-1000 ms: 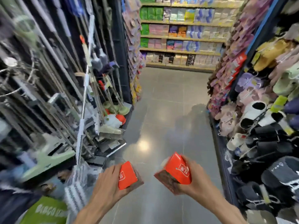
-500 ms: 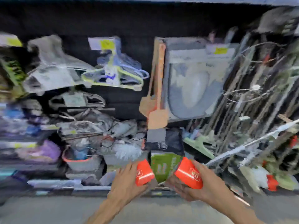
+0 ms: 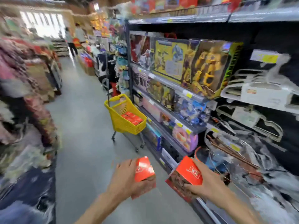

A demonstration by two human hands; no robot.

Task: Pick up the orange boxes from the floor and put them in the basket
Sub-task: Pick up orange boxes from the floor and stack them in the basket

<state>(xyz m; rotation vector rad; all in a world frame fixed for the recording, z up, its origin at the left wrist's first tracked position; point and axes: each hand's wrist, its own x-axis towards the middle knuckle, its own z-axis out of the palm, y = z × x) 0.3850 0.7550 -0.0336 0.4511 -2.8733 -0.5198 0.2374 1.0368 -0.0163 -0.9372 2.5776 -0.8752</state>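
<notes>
turning from the mop racks has brought the yellow basket (image 3: 127,118) into view ahead, orange boxes already inside. left hand (image 3: 127,180) grips one orange box (image 3: 144,169), right hand (image 3: 206,185) grips another (image 3: 189,173); both likely go into the basket next.

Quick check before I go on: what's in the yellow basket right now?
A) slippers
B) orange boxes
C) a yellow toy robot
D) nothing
B: orange boxes already lie inside the yellow basket, which stands up the aisle by the toy shelves, while the left hand and the right hand each hold one more box.
</notes>
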